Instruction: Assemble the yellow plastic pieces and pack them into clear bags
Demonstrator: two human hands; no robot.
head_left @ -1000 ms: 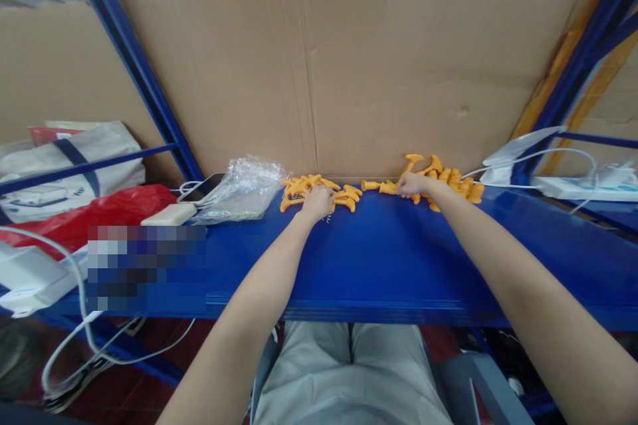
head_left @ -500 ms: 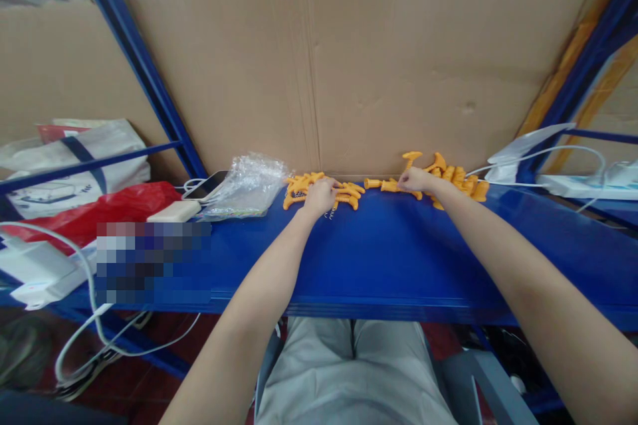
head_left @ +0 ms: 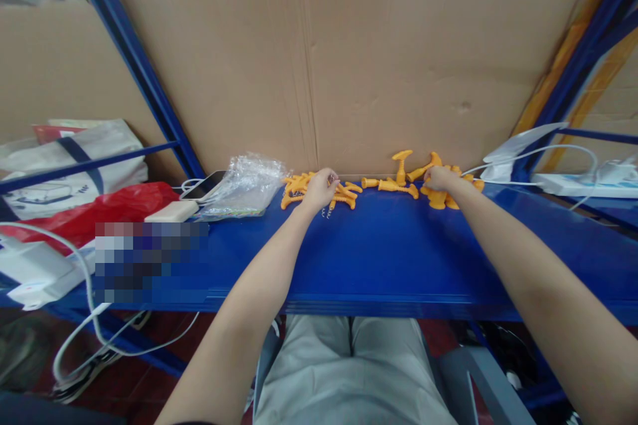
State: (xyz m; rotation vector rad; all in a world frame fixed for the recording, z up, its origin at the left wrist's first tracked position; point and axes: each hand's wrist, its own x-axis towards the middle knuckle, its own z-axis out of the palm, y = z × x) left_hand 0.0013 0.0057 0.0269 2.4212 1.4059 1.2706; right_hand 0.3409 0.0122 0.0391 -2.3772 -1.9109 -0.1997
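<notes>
My left hand [head_left: 319, 191] is over the left pile of orange corkscrews [head_left: 295, 200], its fingers curled together. A small dark bit shows at its fingertips, too small to make out. Metal spirals [head_left: 326, 212] stick out of this pile toward me. My right hand [head_left: 440, 178], fingers closed and pointing down, is at the right pile of orange plastic pieces [head_left: 437, 200]; what it pinches is hidden. Between the hands lies an orange T-handled piece [head_left: 399, 187] on its side. Behind it another T-handled piece [head_left: 401, 166] stands upright.
A blue shelf top [head_left: 369, 252] runs in front of me, with a cardboard wall [head_left: 389, 66] behind. Left are clear plastic bags [head_left: 249, 186], a phone [head_left: 204, 184], a white box [head_left: 172, 211] and a red bag [head_left: 114, 206]. A power strip [head_left: 578, 184] with cables lies right.
My right hand has moved right, from the T-handled pieces to the right pile. An upright T-handled piece now shows where it was. My left hand has lifted slightly and turned at its pile.
</notes>
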